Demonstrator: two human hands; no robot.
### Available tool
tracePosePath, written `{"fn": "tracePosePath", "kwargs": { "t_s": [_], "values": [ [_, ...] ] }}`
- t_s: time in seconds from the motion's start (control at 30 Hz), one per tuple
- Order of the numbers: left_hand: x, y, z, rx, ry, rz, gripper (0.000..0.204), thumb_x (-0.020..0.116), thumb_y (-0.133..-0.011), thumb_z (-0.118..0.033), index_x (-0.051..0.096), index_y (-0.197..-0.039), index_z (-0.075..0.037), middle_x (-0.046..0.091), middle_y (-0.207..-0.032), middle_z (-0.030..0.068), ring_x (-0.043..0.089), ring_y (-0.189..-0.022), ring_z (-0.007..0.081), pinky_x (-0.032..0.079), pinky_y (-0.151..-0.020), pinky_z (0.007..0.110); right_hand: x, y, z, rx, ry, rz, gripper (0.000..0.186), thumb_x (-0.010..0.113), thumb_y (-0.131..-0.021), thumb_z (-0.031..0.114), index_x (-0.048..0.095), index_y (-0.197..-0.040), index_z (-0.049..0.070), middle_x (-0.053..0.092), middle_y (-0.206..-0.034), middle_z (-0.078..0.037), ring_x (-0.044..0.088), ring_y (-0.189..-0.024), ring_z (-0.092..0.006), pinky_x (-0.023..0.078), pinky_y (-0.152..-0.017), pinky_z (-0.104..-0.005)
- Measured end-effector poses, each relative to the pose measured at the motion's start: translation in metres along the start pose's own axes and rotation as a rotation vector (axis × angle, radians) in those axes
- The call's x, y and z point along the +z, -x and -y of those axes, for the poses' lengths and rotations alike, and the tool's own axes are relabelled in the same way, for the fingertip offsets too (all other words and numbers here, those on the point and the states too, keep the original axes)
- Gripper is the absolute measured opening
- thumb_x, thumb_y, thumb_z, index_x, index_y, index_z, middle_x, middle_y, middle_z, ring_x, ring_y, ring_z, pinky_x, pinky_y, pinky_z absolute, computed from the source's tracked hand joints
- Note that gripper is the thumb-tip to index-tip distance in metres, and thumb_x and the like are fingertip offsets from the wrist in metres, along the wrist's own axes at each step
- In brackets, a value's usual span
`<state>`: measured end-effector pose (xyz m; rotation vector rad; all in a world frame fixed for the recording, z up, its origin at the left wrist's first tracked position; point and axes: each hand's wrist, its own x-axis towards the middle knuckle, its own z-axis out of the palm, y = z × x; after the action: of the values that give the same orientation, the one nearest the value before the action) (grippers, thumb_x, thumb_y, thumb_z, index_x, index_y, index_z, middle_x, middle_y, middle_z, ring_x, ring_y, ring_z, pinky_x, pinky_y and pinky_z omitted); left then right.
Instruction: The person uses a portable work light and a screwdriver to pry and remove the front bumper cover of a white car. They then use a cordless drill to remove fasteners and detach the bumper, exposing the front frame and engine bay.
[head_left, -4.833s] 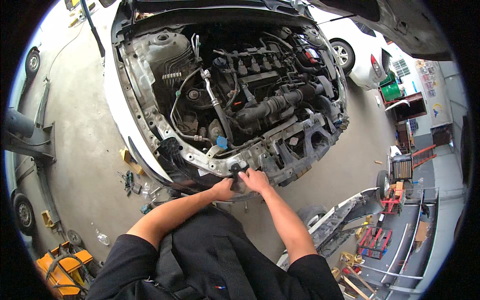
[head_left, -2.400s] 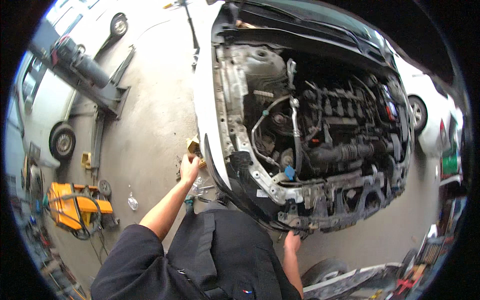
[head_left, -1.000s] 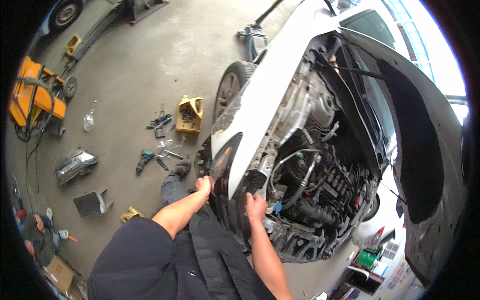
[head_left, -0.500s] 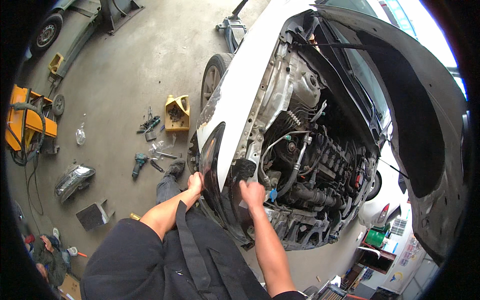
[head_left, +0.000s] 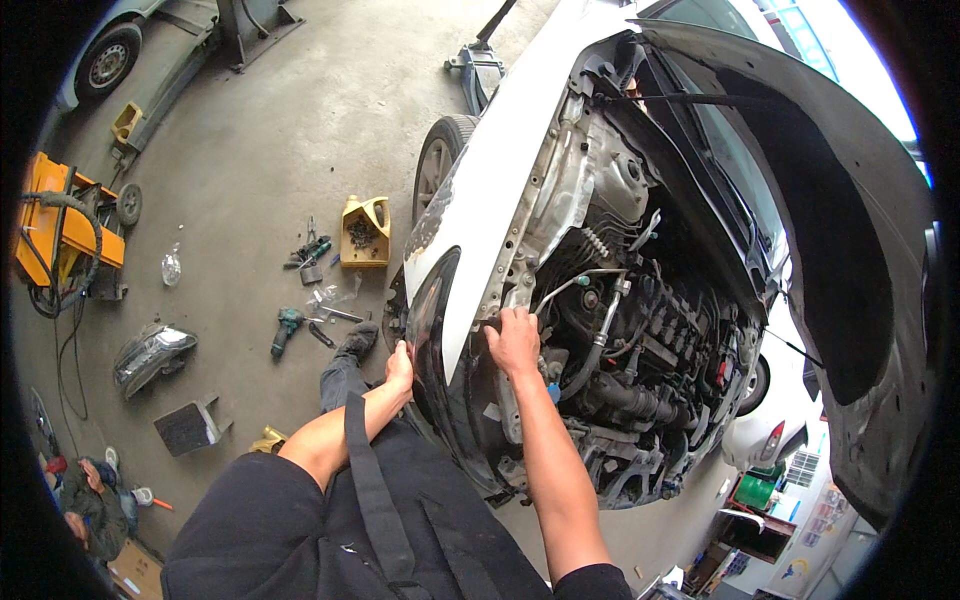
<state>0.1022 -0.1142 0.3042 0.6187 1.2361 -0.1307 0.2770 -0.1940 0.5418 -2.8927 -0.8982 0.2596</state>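
A dark headlight (head_left: 430,318) sits in the front corner of a white car, beside the fender's pointed tip. My left hand (head_left: 399,372) presses round its outer edge, the fingers partly hidden. My right hand (head_left: 514,341) is on the inner top side, fingers bent down over the black housing (head_left: 484,392) where it meets the metal body edge; the fingertips are partly out of sight. Just right of that hand lies the exposed engine bay (head_left: 640,330), with a blue cap (head_left: 553,392) below the wrist.
The raised hood (head_left: 840,200) arches over the right side. On the floor to the left lie a cordless drill (head_left: 287,330), a cut-open yellow jug (head_left: 364,250) holding small parts, and another headlight (head_left: 153,357). A floor jack (head_left: 478,75) stands behind the wheel. Someone sits at lower left.
My right hand has moved up along the headlight's inner side toward the fender, its fingers now bent over the edge. My left hand stays on the outer edge. The view has shifted slightly.
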Motion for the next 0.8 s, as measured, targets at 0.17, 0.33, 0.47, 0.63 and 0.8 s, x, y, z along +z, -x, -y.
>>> {"fn": "tracePosePath", "kwargs": {
  "t_s": [0.17,0.33,0.47,0.63,0.8],
  "values": [
    [0.003,0.017,-0.012,-0.006,-0.134,-0.029,0.052,0.036,-0.098,-0.05,0.067,-0.097,-0.009,0.066,-0.095,0.0082,0.06,-0.088,0.0196,0.044,-0.079,0.036,0.0,0.003,-0.006,0.007,-0.085,0.021,0.029,0.073,-0.075,0.022,0.061,-0.095,0.006,0.057,-0.1,-0.015,0.052,-0.098,-0.0366,0.047,-0.083,-0.0454],
    [-0.009,0.013,-0.021,-0.128,0.202,0.204,0.049,0.034,-0.099,-0.049,0.063,-0.101,-0.01,0.065,-0.096,0.0058,0.062,-0.093,0.0201,0.049,-0.082,0.035,0.014,0.006,-0.008,-0.007,-0.121,-0.025,0.031,0.073,-0.073,0.025,0.061,-0.093,0.005,0.056,-0.099,-0.017,0.052,-0.097,-0.0373,0.047,-0.082,-0.0462],
    [0.01,0.047,-0.044,-0.051,0.159,0.148,0.046,0.034,-0.098,-0.049,0.061,-0.107,-0.013,0.064,-0.104,0.0043,0.062,-0.094,0.0209,0.05,-0.081,0.036,0.012,0.003,-0.012,0.052,-0.18,-0.03,0.033,0.075,-0.073,0.025,0.059,-0.093,0.004,0.055,-0.099,-0.016,0.052,-0.097,-0.0371,0.047,-0.082,-0.0462],
    [0.001,0.043,-0.064,-0.159,0.049,0.224,0.052,0.031,-0.097,-0.052,0.059,-0.116,-0.012,0.064,-0.11,0.0052,0.061,-0.098,0.0246,0.05,-0.084,0.043,-0.012,0.018,-0.001,0.115,-0.124,-0.155,0.03,0.071,-0.077,0.024,0.058,-0.095,0.004,0.056,-0.099,-0.015,0.052,-0.096,-0.035,0.045,-0.082,-0.045],
    [-0.013,0.024,-0.075,-0.248,-0.305,0.312,0.067,0.031,-0.093,-0.062,0.043,-0.135,-0.011,0.047,-0.135,0.0122,0.049,-0.117,0.0308,0.037,-0.098,0.051,-0.021,0.126,0.004,0.397,-0.374,-0.381,0.018,0.065,-0.082,0.018,0.061,-0.093,0.004,0.06,-0.092,-0.014,0.057,-0.087,-0.0338,0.047,-0.076,-0.0423]
  ]
}}
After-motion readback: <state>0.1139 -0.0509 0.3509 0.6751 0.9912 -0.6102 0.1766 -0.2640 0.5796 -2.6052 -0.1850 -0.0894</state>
